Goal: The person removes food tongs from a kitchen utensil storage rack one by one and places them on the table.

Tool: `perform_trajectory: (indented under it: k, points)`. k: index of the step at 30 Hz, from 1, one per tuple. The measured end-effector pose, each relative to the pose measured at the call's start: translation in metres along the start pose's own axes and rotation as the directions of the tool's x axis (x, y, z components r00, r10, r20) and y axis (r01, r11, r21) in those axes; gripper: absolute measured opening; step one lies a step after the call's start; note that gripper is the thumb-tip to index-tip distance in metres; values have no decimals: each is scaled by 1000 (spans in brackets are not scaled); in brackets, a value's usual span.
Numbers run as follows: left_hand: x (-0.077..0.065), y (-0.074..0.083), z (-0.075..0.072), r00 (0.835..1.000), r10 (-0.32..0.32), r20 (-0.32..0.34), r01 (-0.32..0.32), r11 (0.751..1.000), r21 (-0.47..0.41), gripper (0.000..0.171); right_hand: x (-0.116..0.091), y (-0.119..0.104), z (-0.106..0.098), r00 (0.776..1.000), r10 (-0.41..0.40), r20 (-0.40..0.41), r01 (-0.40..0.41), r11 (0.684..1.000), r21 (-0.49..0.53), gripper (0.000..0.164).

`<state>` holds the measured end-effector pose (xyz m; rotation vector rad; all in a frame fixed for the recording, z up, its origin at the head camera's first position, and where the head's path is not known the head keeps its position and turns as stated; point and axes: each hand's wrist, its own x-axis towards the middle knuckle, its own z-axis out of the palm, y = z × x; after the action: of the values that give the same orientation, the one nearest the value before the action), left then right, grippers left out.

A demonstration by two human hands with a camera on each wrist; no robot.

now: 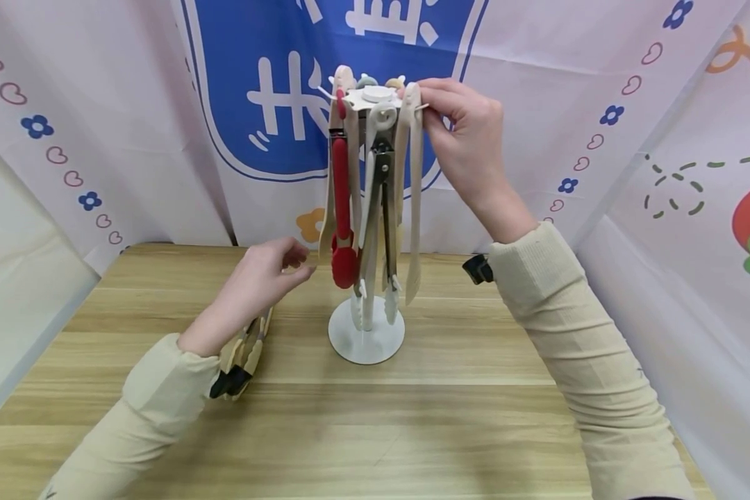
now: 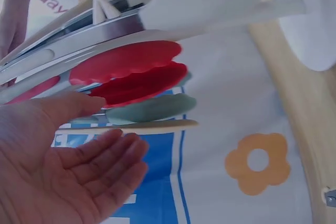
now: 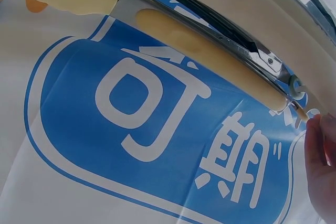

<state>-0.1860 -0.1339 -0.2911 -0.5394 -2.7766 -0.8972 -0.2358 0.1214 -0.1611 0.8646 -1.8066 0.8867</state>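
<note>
A white round-based stand point(image 1: 375, 351) carries several kitchen tongs on hooks around its top. Red tongs point(image 1: 341, 187) hang on its left side, with white-tipped metal tongs point(image 1: 384, 170) in front. My right hand point(image 1: 465, 128) is raised to the top, its fingers pinching the upper end of cream tongs point(image 1: 415, 194); those fingertips are partly hidden. Beside the lower ends, my left hand point(image 1: 269, 274) is held with fingers loosely bent and nothing in them. In the left wrist view, its thumb overlaps the red tongs, and grey-green tongs point(image 2: 152, 109) show beyond the fingers.
More beige tongs point(image 1: 253, 351) lie on the wooden table point(image 1: 450, 417), partly covered by my left wrist. A printed cloth point(image 1: 525, 42) hangs close behind the stand, and white side walls point(image 1: 675, 312) flank the table. Yellow-beige tongs point(image 3: 210, 56) hang at the stand's back.
</note>
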Motion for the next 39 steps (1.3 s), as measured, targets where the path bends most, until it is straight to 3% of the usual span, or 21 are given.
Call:
perform_trajectory:
  k: [8, 16, 26, 35, 39]
  points:
    - [10, 12, -3, 988, 113, -105, -128, 981, -147, 23, -1, 0, 0, 1000, 23, 14, -23, 1000, 3, 18]
    - [21, 20, -4, 973, 124, -196, -181, 936, -302, 35, -1, 0, 0, 1000, 23, 19, -23, 1000, 0, 19]
    - [33, 18, 3, 970, 120, -211, -203, 876, -437, 41, -1, 0, -1, 1000, 19, 23, -19, 1000, 4, 19]
    - [37, 16, 13, 981, 99, -164, -172, 838, -517, 46, -1, 1, -1, 1000, 11, 16, -11, 1000, -8, 19]
    - [38, 16, 16, 982, 103, -158, -175, 807, -565, 46, -1, 1, 0, 1000, 7, 9, -7, 1000, -1, 19]
